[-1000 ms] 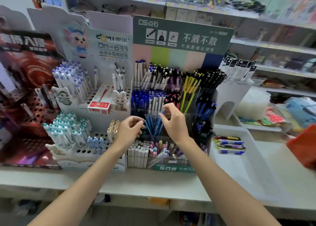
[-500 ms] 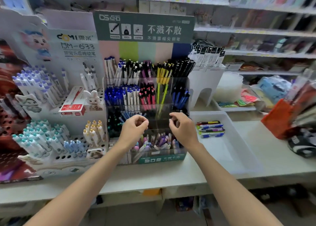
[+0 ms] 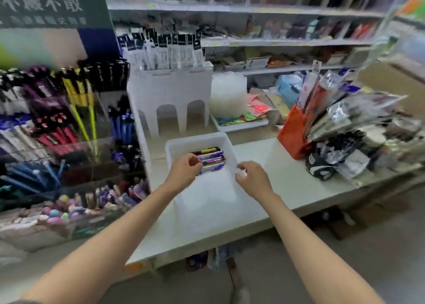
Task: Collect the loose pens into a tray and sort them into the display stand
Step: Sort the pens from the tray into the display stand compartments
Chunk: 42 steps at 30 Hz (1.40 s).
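Far left: one tiered display stand (image 3: 69, 131), its compartments packed with upright pens in black, yellow, purple, red and blue groups; blur prevents a count. Just right of it stands one white riser (image 3: 170, 90) with arched cut-outs, carrying a row of packaged pens along its top, number not legible. In front of the riser, one white tray (image 3: 200, 140) sits on the counter (image 3: 287, 182), its near end reaching the counter's front edge. One cluster of loose pens (image 3: 212, 159) lies side by side at the far end of the tray, about five, the top one yellow and black, the others purple, blue and white. Two bare hands are over the tray. The left hand (image 3: 184, 170) has its fingers curled at the left ends of the pens; whether it pinches one cannot be told. The right hand (image 3: 253, 177) is at the tray's right rim, fingers curled; a grip on the rim cannot be confirmed. Further right, behind the tray: one stack of clear tubs (image 3: 227, 94). Right again: one orange bag (image 3: 292, 136) on the counter, with a heap of plastic-wrapped packets (image 3: 349, 119) beside it.
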Tool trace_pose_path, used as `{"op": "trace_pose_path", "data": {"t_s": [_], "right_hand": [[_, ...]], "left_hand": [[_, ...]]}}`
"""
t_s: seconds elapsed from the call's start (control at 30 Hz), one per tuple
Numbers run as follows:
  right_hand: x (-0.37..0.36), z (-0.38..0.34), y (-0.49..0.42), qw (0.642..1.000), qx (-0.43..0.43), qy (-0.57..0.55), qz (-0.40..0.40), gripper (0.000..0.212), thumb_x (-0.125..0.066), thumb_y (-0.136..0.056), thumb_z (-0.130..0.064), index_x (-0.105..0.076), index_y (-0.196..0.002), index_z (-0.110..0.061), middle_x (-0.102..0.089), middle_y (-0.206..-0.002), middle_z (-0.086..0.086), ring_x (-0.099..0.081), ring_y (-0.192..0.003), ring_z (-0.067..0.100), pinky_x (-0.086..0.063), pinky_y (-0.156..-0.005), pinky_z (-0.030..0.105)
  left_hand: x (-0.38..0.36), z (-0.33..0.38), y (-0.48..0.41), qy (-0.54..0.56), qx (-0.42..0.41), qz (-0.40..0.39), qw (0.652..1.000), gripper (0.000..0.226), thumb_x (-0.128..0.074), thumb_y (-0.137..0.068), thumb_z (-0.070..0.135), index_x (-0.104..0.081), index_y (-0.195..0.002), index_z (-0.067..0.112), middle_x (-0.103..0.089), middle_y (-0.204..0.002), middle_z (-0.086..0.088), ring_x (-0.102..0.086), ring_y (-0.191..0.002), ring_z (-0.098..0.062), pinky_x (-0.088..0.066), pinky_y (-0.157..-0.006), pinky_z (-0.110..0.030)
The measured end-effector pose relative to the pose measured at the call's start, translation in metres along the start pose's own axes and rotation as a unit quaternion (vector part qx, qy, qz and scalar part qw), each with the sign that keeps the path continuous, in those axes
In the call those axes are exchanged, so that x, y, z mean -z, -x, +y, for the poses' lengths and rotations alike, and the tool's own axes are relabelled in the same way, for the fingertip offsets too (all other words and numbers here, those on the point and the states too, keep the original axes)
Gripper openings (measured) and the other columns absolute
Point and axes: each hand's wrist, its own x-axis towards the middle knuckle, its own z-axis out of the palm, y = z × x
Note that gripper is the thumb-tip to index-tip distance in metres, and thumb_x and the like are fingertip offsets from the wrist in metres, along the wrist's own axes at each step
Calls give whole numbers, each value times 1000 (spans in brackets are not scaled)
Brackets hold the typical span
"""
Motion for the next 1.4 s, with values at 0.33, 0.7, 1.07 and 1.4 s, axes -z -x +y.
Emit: {"op": "trace_pose_path", "data": {"t_s": [0.33,0.7,1.07,1.4], "right_hand": [[-26,65,-43,992,51,9,-111,79,-56,-95,-49,-13,-156,-24,-16,-162,3,-18,-147,22,-22,-117,37],[-50,62,-78,987,73,-37,-137,80,-52,-98,-45,-4,-157,-20,-10,-164,0,-13,-149,19,-17,-118,34],[-55,64,-75,987,51,-65,-134,71,-49,-102,-33,-7,-157,-17,-13,-164,0,-14,-149,15,-17,-118,31],[-54,63,-73,989,47,-54,-130,71,-51,-101,-33,-10,-157,-16,-21,-161,2,-22,-147,18,-23,-117,33]], "left_hand": [[-73,-64,-103,-288,34,17,957,87,-73,-73,67,-42,-139,20,-53,-132,-3,-52,-114,-23,-52,-94,-43],[-80,-88,-136,-400,9,-5,916,67,-61,-87,61,-45,-139,21,-51,-133,-9,-46,-117,-27,-40,-100,-42],[-73,-84,-139,-352,-41,-45,934,41,-62,-93,47,-62,-125,20,-61,-112,-7,-54,-102,-26,-49,-77,-39],[-62,-70,-124,-284,-5,26,958,14,-64,-94,18,-68,-108,20,-72,-99,-8,-63,-89,-32,-47,-68,-36]]}}
